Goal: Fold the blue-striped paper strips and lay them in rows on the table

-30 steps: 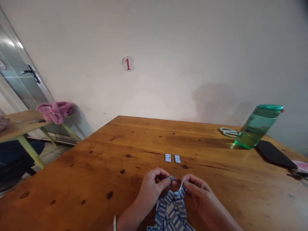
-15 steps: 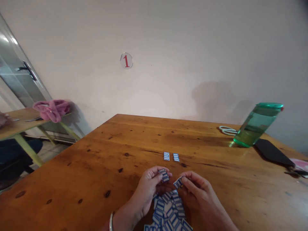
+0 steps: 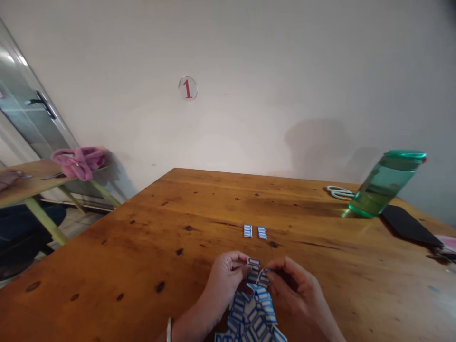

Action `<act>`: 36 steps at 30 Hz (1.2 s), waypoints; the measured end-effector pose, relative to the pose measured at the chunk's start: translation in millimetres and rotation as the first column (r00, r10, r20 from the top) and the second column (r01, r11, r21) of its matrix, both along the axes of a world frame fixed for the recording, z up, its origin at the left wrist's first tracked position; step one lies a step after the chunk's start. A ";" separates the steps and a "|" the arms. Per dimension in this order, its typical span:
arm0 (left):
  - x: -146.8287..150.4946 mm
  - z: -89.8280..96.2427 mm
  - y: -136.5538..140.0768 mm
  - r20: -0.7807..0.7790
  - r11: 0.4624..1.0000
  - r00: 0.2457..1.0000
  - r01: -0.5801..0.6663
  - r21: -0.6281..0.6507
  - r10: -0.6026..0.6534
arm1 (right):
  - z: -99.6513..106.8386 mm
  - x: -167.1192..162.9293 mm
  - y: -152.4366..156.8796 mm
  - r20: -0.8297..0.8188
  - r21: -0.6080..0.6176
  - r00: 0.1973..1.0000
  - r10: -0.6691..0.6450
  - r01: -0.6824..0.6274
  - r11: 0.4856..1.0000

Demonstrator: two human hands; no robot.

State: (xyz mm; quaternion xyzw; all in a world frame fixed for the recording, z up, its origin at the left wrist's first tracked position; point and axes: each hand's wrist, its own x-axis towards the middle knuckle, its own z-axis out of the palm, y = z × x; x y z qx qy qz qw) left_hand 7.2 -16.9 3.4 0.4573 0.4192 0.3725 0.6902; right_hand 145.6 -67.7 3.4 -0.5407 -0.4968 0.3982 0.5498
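My left hand (image 3: pixel 228 273) pinches a small white card with blue-edged bars (image 3: pixel 253 269) between thumb and fingers. In my right hand (image 3: pixel 294 282) is a similar striped card (image 3: pixel 263 278), held by its right side close to the first one. Below both hands lies a loose pile of the same blue-and-white cards (image 3: pixel 251 316), overlapping at many angles. Farther up the table two small striped stacks or cards, a left one (image 3: pixel 248 231) and a right one (image 3: pixel 262 232), lie side by side with a narrow gap.
On the wooden table (image 3: pixel 124 256) a green bottle (image 3: pixel 388 185) stands at the right, beside a white coiled cable (image 3: pixel 340 192) and a dark flat phone-like object (image 3: pixel 409 225). Keys (image 3: pixel 441 256) lie at the right edge. Another person's hand (image 3: pixel 10 178) rests on a side table with a pink cloth (image 3: pixel 80 162).
My left hand has moved right, bringing its card close to the one in my right hand. The right-hand card has turned more upright. The pair of cards farther up stays put.
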 end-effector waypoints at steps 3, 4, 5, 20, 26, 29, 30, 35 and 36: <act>0.6 0.3 -2.2 -0.026 0.996 0.999 0.043 0.073 -0.041 | -4.0 -3.1 -0.1 0.030 0.001 1.000 -0.007 0.007 1.000; 0.7 1.0 -3.3 -0.029 0.994 0.998 0.062 0.095 -0.059 | -6.2 -3.6 0.7 0.045 0.004 0.999 -0.024 0.024 1.000; 0.8 1.8 -4.5 -0.031 0.990 0.997 0.079 0.114 -0.076 | -8.3 -3.6 1.7 0.063 0.007 0.997 -0.043 0.042 0.999; 4.1 6.3 -19.2 -0.324 0.862 0.946 0.171 0.477 -0.008 | -9.5 -1.9 2.6 0.110 -0.004 0.988 -0.104 0.106 0.994; -0.7 5.0 -18.4 -0.446 0.805 0.891 0.202 0.558 0.086 | -8.5 -1.0 1.7 0.032 -0.031 0.998 0.050 -0.049 0.998; 0.6 7.6 -18.0 -0.395 0.841 0.917 0.165 0.515 0.062 | -12.3 3.0 4.7 -0.044 -0.040 0.995 0.085 -0.086 0.995; 1.5 8.0 -17.7 -0.359 0.863 0.932 0.147 0.484 0.042 | -13.5 4.2 5.7 -0.088 -0.040 0.994 0.066 -0.070 0.997; 5.0 6.2 -14.3 -0.236 0.938 0.970 0.137 0.318 -0.062 | -16.6 5.0 7.0 -0.231 -0.077 0.973 0.000 -0.018 0.997; 5.0 5.8 -13.4 -0.239 0.942 0.970 0.130 0.311 -0.055 | -17.0 4.4 6.8 -0.246 -0.087 0.969 0.006 -0.028 0.996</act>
